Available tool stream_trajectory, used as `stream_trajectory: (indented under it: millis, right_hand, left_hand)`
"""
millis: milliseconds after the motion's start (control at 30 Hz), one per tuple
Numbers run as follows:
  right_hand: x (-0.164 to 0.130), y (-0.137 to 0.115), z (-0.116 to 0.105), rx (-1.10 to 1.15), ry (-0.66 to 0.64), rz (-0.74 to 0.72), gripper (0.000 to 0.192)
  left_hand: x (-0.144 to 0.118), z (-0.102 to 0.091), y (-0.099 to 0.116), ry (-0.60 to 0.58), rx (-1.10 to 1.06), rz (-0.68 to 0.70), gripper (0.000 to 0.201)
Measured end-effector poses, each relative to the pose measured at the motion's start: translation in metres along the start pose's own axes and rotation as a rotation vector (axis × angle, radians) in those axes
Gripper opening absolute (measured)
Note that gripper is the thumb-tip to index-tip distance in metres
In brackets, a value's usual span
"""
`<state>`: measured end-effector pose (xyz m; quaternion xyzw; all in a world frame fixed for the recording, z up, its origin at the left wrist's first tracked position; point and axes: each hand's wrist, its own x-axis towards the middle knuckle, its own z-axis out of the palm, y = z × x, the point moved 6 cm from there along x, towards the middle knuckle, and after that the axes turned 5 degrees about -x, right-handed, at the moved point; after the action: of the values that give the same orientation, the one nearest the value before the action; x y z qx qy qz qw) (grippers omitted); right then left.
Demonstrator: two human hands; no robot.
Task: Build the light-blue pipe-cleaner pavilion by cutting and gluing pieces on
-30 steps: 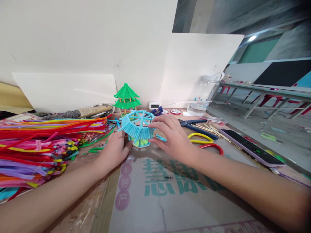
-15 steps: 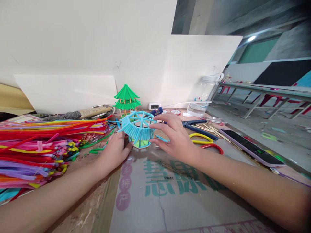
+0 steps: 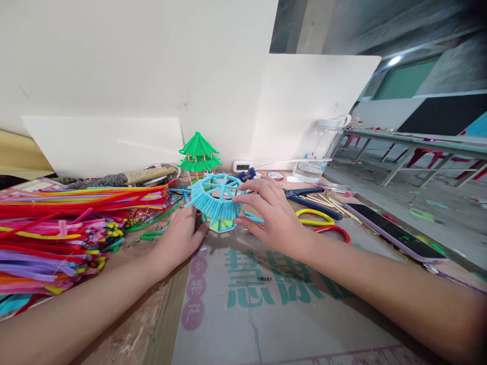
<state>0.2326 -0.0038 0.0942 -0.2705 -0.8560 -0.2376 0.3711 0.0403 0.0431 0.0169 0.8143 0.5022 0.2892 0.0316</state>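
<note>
Where cardboard (image 3: 266,304) covers the desk (image 3: 125,334), largest to smallest:

Cardboard: flat, printed with green and purple characters, under both forearms.

Pipe cleaners (image 3: 64,228): big many-coloured heap, far left, well apart from the right hand, near the left.

White boards (image 3: 106,144): propped against the wall, behind everything.

Bottle (image 3: 319,152): clear plastic, upright, back right.

Phone (image 3: 395,232): face up, right edge of desk.

Right hand (image 3: 272,215): fingers spread, grip released; fingertips touching the right rim of the blue roof, thumb low by its base.

Left hand (image 3: 180,235): flat on the desk just left of the blue model, thumb tip against its base; grip released, grasping nothing.

Blue roof (image 3: 215,200): pipe-cleaner model, spoked top, fringed sides over a green base, upright at the far edge of the cardboard, between both hands.

Green pagoda (image 3: 198,154): two-tiered, upright, just behind the blue roof, apart from it.

Pliers (image 3: 308,200): blue handles, right of the right hand.

Scissors (image 3: 323,223): yellow and red loops, just beside the right wrist.

Sticks (image 3: 338,205): thin wooden, between pliers and phone.

Clock (image 3: 242,166): small, white, at the wall.
</note>
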Motion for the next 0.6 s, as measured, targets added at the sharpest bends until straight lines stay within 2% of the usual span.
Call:
stream_trajectory:
  millis: [100,167,333,467,600]
  right_hand:
    - [-0.002,0.0,-0.002,0.021,0.037,-0.018,0.047]
    - [-0.006,0.0,-0.002,0.0,0.056,-0.061,0.05]
    - [-0.014,-0.006,0.008,-0.111,-0.049,-0.196,0.056]
    - [-0.016,-0.005,0.012,-0.081,-0.086,-0.131,0.063]
    - [-0.018,-0.004,0.013,0.024,-0.058,-0.069,0.06]
  left_hand:
    - [0.0,0.0,0.0,0.003,-0.016,0.006,0.02]
    - [0.0,0.0,0.0,0.007,-0.018,-0.009,0.019]
    - [0.0,-0.001,-0.001,0.026,-0.1,-0.013,0.024]
    - [0.003,-0.002,-0.002,0.029,-0.192,-0.027,0.027]
    - [0.005,-0.004,0.0,0.024,-0.284,-0.003,0.029]
